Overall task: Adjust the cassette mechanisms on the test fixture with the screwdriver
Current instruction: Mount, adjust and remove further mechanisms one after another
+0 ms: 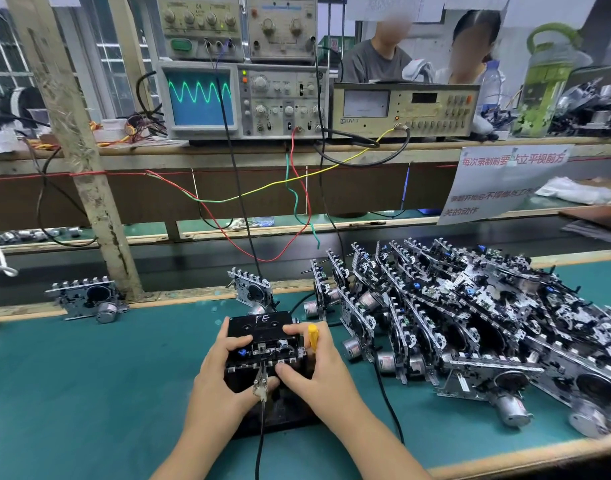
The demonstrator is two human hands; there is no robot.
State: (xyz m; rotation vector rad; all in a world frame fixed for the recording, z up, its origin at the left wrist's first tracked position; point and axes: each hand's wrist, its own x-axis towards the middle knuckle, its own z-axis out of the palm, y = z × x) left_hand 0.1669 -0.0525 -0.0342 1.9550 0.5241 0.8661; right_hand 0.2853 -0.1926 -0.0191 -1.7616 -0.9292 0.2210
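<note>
The test fixture (262,355) sits low at centre on the green bench (89,375), a cassette mechanism (266,351) seated on it under a black cassette (260,325) marked "FE". The left hand (221,372) wraps the fixture's 9 o'clock side, thumb curled over the top. The right hand (314,365) rests at 3 o'clock, fingers curled round a yellow-handled screwdriver (312,336); its blade is hidden behind the fingers. A clip lead (262,386) grips the fixture's near edge, partly covered by both thumbs. At 3 o'clock lies a heap of mechanisms (470,323), cut off at the right edge. At 12 o'clock an oscilloscope (241,98) shows a green wave.
</note>
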